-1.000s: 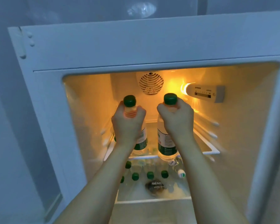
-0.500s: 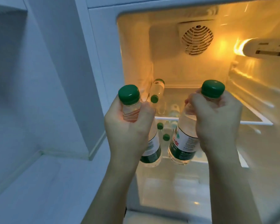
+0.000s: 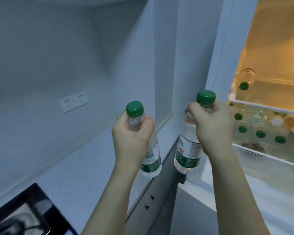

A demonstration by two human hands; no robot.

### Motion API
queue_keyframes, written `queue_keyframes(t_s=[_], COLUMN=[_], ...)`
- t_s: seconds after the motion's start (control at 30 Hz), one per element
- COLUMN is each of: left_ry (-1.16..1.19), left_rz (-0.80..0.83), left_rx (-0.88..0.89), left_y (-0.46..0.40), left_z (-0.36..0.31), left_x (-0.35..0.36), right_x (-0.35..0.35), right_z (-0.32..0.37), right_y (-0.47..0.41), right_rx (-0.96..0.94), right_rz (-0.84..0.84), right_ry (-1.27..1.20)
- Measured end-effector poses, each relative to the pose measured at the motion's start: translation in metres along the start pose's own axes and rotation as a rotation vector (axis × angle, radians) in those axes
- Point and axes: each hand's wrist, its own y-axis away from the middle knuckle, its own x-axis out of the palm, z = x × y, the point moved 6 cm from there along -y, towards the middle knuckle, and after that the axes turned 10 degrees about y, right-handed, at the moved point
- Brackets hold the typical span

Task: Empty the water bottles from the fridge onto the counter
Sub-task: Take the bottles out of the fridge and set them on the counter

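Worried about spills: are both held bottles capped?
Yes. Green caps sit on the left bottle and the right bottle.

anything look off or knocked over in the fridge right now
One bottle on the upper shelf lies on its side, cap toward the door, while those on the shelf below stand upright. Nothing looks spilled or damaged. Each hand, left and right, holds a capped bottle upright.

We see the desk (image 3: 78, 167) left of the fridge (image 3: 217, 65), two bottles held between them, more bottles (image 3: 260, 133) lying on the fridge shelf (image 3: 268, 107).
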Motion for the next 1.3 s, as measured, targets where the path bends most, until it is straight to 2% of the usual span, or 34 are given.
queue_keyframes(t_s=[0.1, 0.37, 0.6, 0.7, 1.0, 1.2, 1.3], left_ry=[-0.025, -0.273, -0.490, -0.531, -0.594, -0.647, -0.658], left_rz=[-0.106, -0.351, -0.581, -0.701, -1.018, -1.161, -1.190], left_rx=[0.043, 0.139, 0.181, 0.193, 0.185, 0.232, 0.257], left_y=[0.011, 0.072, 0.143, 0.170, 0.228, 0.268, 0.283], left_z=[-0.019, -0.104, -0.186, -0.208, -0.240, -0.268, -0.280], left_x=[-0.077, -0.270, -0.394, -0.428, -0.496, -0.525, -0.536], right_x=[0.051, 0.176, 0.240, 0.259, 0.307, 0.318, 0.317], right_z=[0.023, 0.103, 0.175, 0.198, 0.246, 0.265, 0.277], right_y=[0.044, 0.201, 0.333, 0.380, 0.465, 0.531, 0.553], right_rx=[-0.009, -0.038, -0.058, -0.088, -0.236, -0.272, -0.228], right_rz=[0.141, 0.554, 0.862, 1.012, 1.242, 1.432, 1.471], right_ry=[-0.025, -0.214, -0.366, -0.386, -0.427, -0.497, -0.551])
